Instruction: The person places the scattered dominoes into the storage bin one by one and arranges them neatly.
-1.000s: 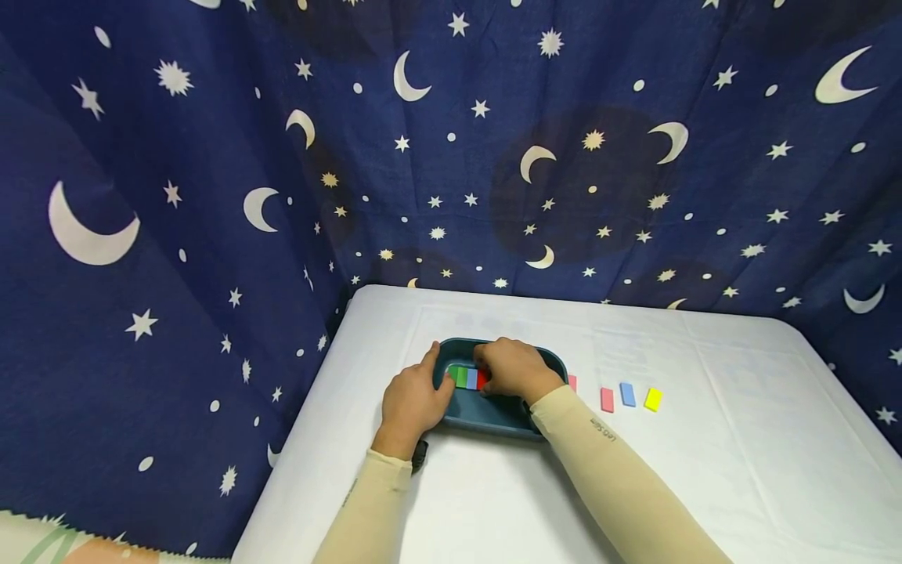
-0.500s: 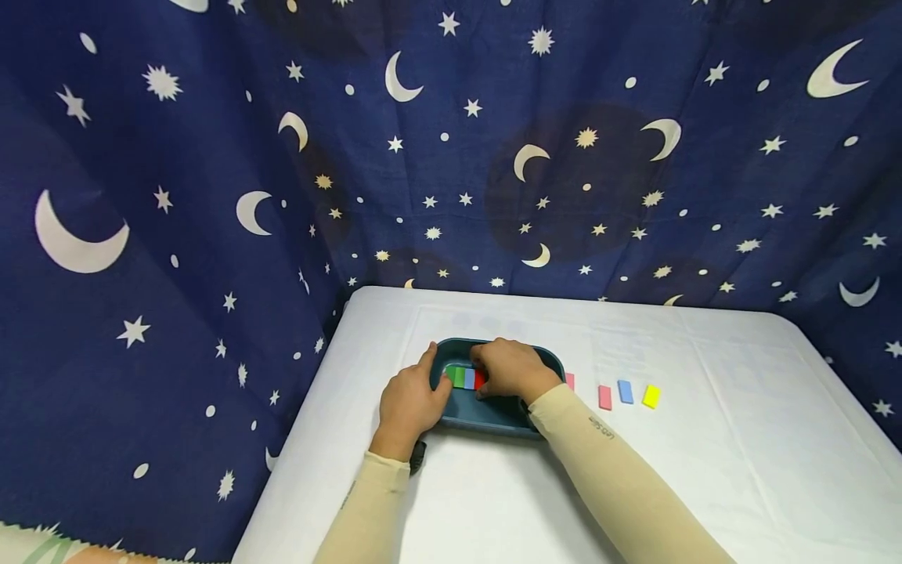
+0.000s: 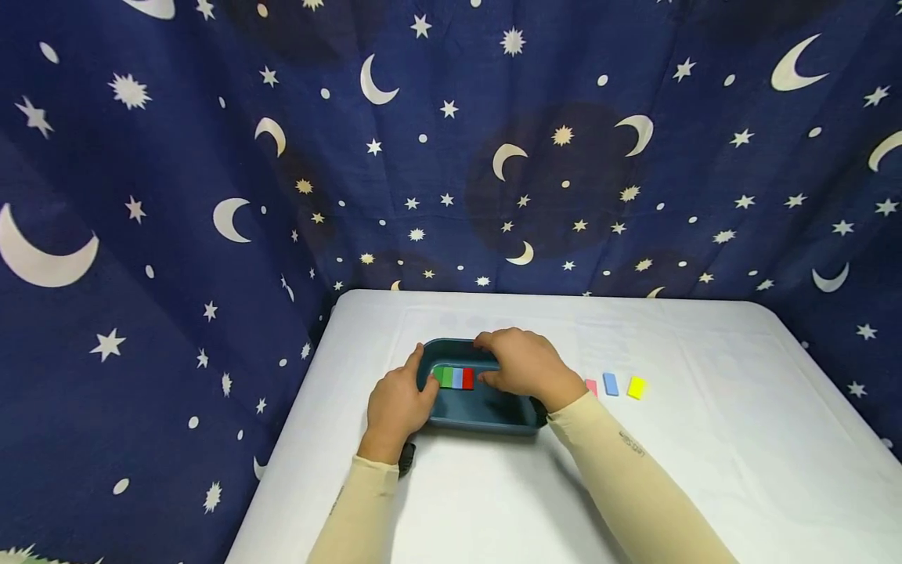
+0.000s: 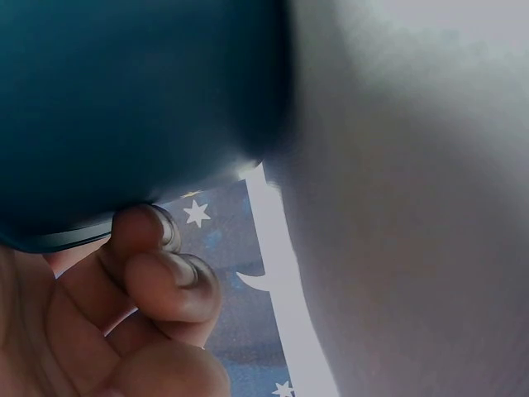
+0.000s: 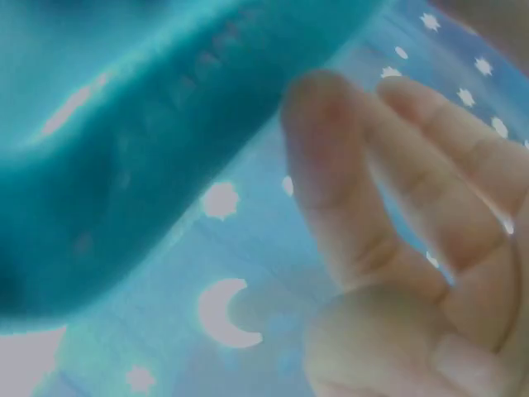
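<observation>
A dark teal plastic tray [image 3: 472, 411] sits on the white table. In its left part lie small flat rectangular blocks in a tight row: green blocks [image 3: 448, 377], a light blue block [image 3: 457, 378] and a red block [image 3: 468, 379]. My left hand [image 3: 396, 401] grips the tray's left wall, thumb inside; the left wrist view has its curled fingers [image 4: 178, 285] at the tray's edge. My right hand [image 3: 527, 364] hovers over the tray's right side, thumb and fingers spread apart. In the right wrist view, no block shows between its fingers [image 5: 331, 157].
To the right of the tray, a pink block [image 3: 591, 386], partly behind my right wrist, lies beside a blue block [image 3: 611, 384] and a yellow block [image 3: 636, 388]. A dark blue curtain [image 3: 437, 235] with moons and stars hangs behind the table [image 3: 705, 439].
My right hand has let go of the red block and moved right, away from the row. The left hand keeps its grip on the tray. The head view has shifted slightly.
</observation>
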Demonstrator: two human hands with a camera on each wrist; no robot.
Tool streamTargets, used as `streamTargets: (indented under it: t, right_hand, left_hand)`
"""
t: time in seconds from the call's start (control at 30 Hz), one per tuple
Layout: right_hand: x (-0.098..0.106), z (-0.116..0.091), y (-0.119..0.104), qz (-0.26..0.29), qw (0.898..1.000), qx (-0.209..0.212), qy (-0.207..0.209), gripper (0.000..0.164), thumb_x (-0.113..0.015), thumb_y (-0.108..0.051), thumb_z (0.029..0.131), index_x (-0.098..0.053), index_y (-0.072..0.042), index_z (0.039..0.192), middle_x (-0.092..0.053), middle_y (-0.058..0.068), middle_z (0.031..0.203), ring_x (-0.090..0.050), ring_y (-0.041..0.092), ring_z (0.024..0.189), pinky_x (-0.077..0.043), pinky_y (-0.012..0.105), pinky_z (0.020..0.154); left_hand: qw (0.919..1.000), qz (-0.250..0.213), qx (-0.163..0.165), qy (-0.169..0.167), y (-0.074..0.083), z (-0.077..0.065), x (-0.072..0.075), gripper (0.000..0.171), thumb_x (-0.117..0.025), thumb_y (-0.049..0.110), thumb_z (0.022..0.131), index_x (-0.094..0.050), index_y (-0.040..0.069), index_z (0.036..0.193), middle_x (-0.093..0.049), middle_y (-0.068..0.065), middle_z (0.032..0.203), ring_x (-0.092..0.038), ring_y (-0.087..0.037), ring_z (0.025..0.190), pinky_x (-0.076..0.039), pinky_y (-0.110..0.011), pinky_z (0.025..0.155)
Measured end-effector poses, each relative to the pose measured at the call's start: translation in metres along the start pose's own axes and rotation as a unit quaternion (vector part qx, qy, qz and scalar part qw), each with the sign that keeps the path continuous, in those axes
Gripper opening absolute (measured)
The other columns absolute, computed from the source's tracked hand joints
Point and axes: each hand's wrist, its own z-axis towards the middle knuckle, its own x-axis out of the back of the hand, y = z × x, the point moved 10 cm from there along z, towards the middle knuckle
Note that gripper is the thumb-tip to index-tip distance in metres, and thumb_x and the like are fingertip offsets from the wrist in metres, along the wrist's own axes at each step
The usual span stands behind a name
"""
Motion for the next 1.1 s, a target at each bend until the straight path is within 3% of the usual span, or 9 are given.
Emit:
streamTargets:
  t: [0.2,0.43,0.63,0.9,1.1]
  right_hand:
    - [0.038,-0.034,0.01,0.031,0.996,0.015,0.086,0.047,-0.087,-0.034,0.086,-0.074,-0.022,0.129,-0.075,-0.007,0.119,-0.071,0.015,0.105,-0.058,0.045,0.082]
    - [0.059,-0.077,0.041,0.056,0.984,0.008,0.17,0.041,-0.085,-0.027,0.088,-0.074,-0.02,0.127,-0.075,-0.006,0.115,-0.059,0.009,0.069,-0.048,0.033,0.06]
    - [0.07,-0.11,0.074,0.063,0.969,-0.012,0.239,0.037,-0.085,-0.023,0.087,-0.075,-0.019,0.123,-0.076,-0.005,0.112,-0.061,0.01,0.07,-0.046,0.032,0.059]
    - [0.067,-0.128,0.116,0.063,0.961,-0.05,0.263,0.04,-0.087,-0.019,0.086,-0.074,-0.018,0.124,-0.077,-0.004,0.112,-0.063,0.01,0.07,-0.047,0.035,0.062]
    - [0.064,-0.134,0.133,0.067,0.959,-0.068,0.266,0.04,-0.088,-0.018,0.084,-0.074,-0.017,0.122,-0.078,-0.002,0.11,-0.064,0.011,0.069,-0.046,0.034,0.061]
  left_hand:
    - [1.0,-0.004,0.002,0.002,-0.001,-0.002,-0.001,0.065,-0.064,0.042,0.099,-0.051,0.018,0.159,-0.076,-0.017,0.101,-0.072,-0.031,0.076,-0.057,-0.048,0.063]
    - [1.0,0.001,-0.001,0.003,0.001,-0.003,-0.001,0.065,-0.063,0.041,0.099,-0.051,0.018,0.159,-0.076,-0.017,0.102,-0.072,-0.031,0.077,-0.057,-0.049,0.064]
    - [1.0,0.006,-0.004,-0.004,0.002,-0.006,-0.003,0.065,-0.064,0.041,0.1,-0.051,0.019,0.159,-0.076,-0.016,0.097,-0.07,-0.029,0.072,-0.055,-0.047,0.06]
    - [0.9999,0.013,0.002,0.003,0.002,-0.007,-0.001,0.064,-0.064,0.042,0.099,-0.052,0.02,0.158,-0.076,-0.016,0.099,-0.071,-0.03,0.075,-0.056,-0.047,0.062]
    - [0.9999,0.009,0.004,0.009,0.003,-0.008,0.0,0.064,-0.064,0.041,0.099,-0.052,0.02,0.158,-0.075,-0.015,0.094,-0.069,-0.026,0.07,-0.055,-0.045,0.06]
